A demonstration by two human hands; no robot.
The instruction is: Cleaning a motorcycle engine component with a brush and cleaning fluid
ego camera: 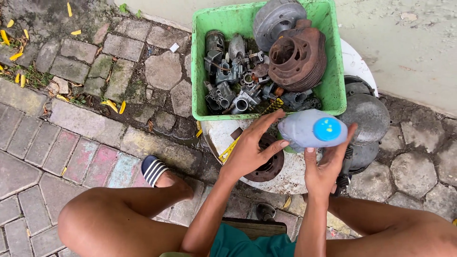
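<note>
A grey plastic bottle (304, 131) with a blue cap (327, 129) is held sideways over a round white tray (216, 135). My right hand (326, 169) grips the bottle from below, near the cap end. My left hand (250, 147) touches the bottle's other end with fingers spread. Under my left hand lies a rusty round metal part (269, 169) on the tray.
A green plastic crate (228, 21) behind the hands holds a rusty finned cylinder (297, 59), a grey cylinder head (276, 16) and several small carburettor parts (228, 78). Grey metal engine covers (369, 116) lie at the right. My bare knees and a sandalled foot (154, 170) are on the paving stones.
</note>
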